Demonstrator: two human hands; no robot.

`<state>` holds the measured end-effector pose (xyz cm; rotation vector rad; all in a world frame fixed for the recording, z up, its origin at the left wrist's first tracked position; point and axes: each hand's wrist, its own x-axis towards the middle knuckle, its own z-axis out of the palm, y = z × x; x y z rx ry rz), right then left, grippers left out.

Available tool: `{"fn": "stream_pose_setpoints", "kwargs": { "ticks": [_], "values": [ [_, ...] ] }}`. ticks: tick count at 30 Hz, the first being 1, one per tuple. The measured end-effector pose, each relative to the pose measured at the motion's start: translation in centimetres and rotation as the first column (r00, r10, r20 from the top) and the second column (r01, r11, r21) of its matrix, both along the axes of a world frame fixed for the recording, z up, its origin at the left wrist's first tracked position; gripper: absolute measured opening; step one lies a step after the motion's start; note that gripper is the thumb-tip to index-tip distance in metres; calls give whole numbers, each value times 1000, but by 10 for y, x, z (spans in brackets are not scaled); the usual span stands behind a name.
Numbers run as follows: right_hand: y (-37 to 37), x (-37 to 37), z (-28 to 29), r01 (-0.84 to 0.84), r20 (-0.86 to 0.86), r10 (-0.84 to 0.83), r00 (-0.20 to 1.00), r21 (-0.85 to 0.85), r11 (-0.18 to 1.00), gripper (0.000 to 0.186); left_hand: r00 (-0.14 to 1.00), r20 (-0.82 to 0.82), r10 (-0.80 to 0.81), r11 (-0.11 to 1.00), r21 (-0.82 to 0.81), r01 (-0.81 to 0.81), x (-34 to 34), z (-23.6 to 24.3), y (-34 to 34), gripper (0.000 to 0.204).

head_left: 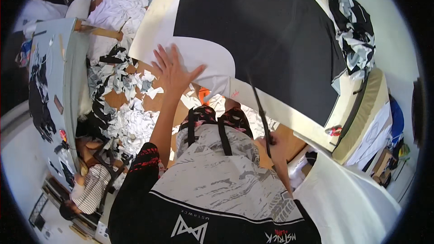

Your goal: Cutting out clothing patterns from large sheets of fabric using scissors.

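resting on white cloth, ten o'clock: left hand, fingers apart; four o'clock: right hand, fingers clamped on black tool.

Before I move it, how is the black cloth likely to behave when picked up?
The black cloth will probably be floppy, since its right edge ripples. It looks light for its size, lying flat with little visible thickness. It may shift, because the left hand presses the white cloth, not the black.
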<state>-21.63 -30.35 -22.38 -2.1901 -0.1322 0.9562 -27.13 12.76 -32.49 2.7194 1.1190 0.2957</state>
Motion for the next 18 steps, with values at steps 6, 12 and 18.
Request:
{"fn": "stream_pose_setpoints", "kwargs": {
  "ticks": [6, 12, 18],
  "values": [
    [-7, -51, 8, 237, -534, -175, 827, 50, 970, 30, 995, 100, -29, 997, 76, 21, -12, -30, -1, 125],
    [37, -66, -51, 358, -561, -179, 808, 226, 906, 32, 996, 79, -50, 997, 56, 46, -6, -41, -12, 125],
    [70, -54, -99, 358, -537, -195, 821, 219, 907, 41, 996, 64, -63, 997, 41, 61, 11, -50, -21, 126]
  ]
}}
